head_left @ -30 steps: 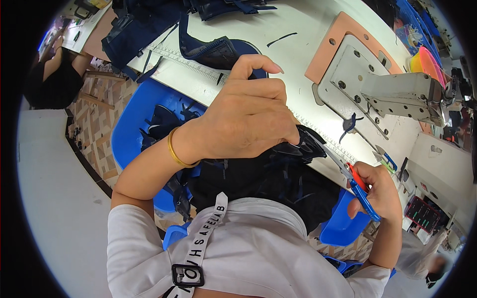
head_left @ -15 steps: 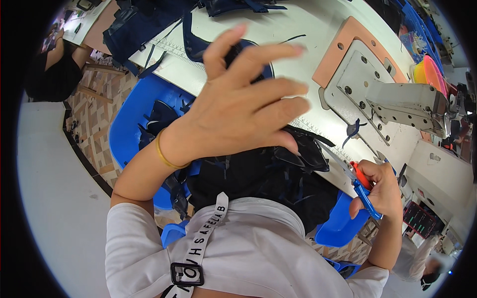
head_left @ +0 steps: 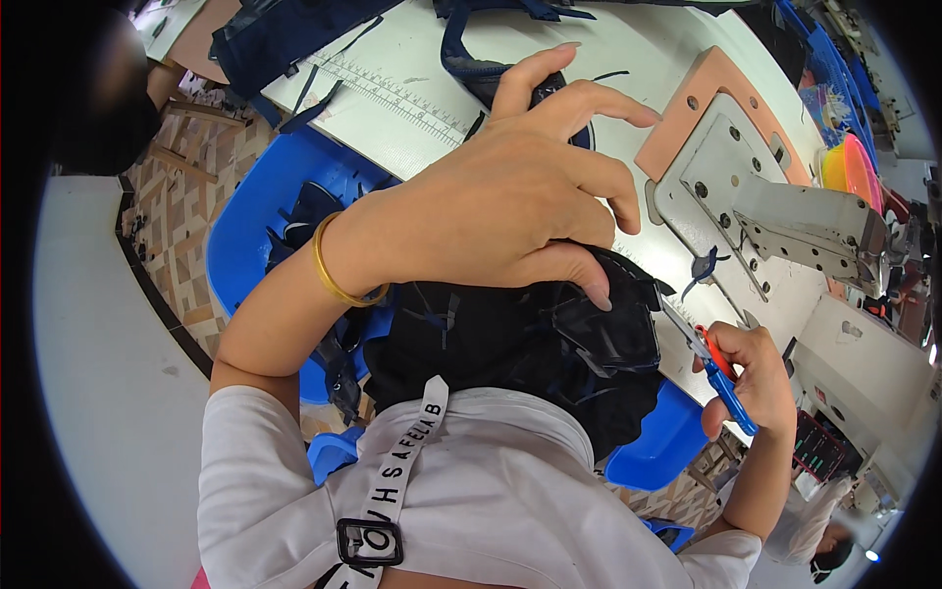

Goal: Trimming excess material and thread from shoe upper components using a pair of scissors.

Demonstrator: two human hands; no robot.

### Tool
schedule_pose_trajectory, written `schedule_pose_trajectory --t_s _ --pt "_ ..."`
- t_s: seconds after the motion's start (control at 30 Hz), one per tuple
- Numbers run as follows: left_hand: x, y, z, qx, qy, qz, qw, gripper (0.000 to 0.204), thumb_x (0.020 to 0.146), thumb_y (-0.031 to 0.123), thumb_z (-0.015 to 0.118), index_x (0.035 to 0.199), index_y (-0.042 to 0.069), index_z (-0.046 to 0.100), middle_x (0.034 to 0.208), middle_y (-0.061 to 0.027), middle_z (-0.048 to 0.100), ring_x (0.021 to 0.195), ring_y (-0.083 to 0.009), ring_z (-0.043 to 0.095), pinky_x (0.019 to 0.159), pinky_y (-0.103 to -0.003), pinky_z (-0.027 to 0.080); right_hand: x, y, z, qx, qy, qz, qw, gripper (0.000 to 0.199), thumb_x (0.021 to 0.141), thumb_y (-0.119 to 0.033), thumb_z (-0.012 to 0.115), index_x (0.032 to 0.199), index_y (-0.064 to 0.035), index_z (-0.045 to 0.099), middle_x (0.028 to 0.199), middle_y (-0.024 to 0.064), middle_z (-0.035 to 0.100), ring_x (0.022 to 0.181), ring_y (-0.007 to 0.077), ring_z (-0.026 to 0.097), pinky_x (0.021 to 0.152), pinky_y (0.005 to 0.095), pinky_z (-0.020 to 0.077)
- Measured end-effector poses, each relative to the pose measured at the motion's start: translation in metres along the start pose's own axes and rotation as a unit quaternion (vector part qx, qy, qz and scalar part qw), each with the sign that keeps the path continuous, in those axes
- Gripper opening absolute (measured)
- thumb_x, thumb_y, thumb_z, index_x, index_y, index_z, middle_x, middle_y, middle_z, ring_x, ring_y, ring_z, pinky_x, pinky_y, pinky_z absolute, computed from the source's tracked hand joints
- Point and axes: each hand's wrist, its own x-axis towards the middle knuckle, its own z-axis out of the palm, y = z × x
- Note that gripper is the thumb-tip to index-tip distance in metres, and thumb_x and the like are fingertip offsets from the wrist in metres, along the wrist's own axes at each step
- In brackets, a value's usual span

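Over the lap, left hand now lower than half a second ago, fingers spread wide – holding nothing, thumb touching the dark fabric, right hand gripping scissors just beside that fabric – sewing machine behind

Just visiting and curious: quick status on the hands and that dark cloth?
Left hand raised, fingers spread, holding nothing. Right hand gripping orange-and-blue snips. Dark fabric pile bunched in lap. Sewing machine sits beyond; nothing blocking.
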Motion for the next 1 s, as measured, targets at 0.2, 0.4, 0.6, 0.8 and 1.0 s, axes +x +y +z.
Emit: schedule_pose_trajectory --t_s 0.2,0.4,0.6,0.8,1.0 --pt "0.003 -0.003 0.001 -0.002 -0.006 0.010 1.000 0.036 0.071 0.047 0.067 0.058 0.014 0.062 0.091 0.0111 0.063 0.128 -0.0286 0.041 0.108 -0.056 0.006 0.001 0.004 -0.007 -0.007 -0.049 0.034 0.998 0.089 0.035 -0.083 0.064 0.068 -0.0020 0.052 0.057 -0.0004 0.045 0.048 0.0075 0.042 0.045 0.0226 0.0295" --pt "0.003 -0.006 0.004 -0.007 0.028 0.022 0.999 0.028 0.067 0.040 0.074 0.069 0.012 0.069 0.079 0.0079 0.062 0.120 -0.0242 0.044 0.109 -0.055 0.015 0.009 -0.004 -0.004 0.000 -0.014 0.007 1.000 0.089 0.033 -0.083 0.065 0.068 -0.0026 0.051 0.057 -0.0006 0.046 0.047 0.0079 0.042 0.045 0.0238 0.0296" --pt "0.004 -0.005 0.002 -0.012 0.013 0.026 1.000 0.027 0.066 0.037 0.076 0.072 0.011 0.070 0.078 0.0068 0.064 0.119 -0.0238 0.046 0.110 -0.053 0.016 0.014 -0.011 -0.002 -0.026 0.003 -0.012 1.000 0.089 0.030 -0.081 0.068 0.068 -0.0020 0.052 0.056 0.0001 0.044 0.048 0.0082 0.038 0.046 0.0246 0.0283" --pt "0.008 -0.002 0.001 -0.008 -0.006 0.050 0.999 0.026 0.065 0.036 0.076 0.073 0.012 0.070 0.077 0.0051 0.063 0.111 -0.0228 0.049 0.109 -0.052 0.017 0.008 -0.015 -0.013 -0.026 -0.003 -0.012 1.000 0.070 0.036 -0.050 0.092 0.071 -0.0054 0.052 0.054 -0.0015 0.033 0.051 0.0096 0.031 0.046 0.0251 0.0288" --pt "0.016 0.012 -0.027 0.137 -0.090 0.002 0.986 0.033 0.060 0.036 0.074 0.076 0.010 0.059 0.075 0.0013 0.055 0.097 -0.0230 0.055 0.087 -0.043 0.040 0.009 -0.043 -0.027 -0.109 0.029 -0.031 0.993 0.065 0.039 -0.045 0.093 0.076 -0.0046 0.057 0.052 0.0004 0.032 0.048 0.0105 0.031 0.045 0.0253 0.0278"
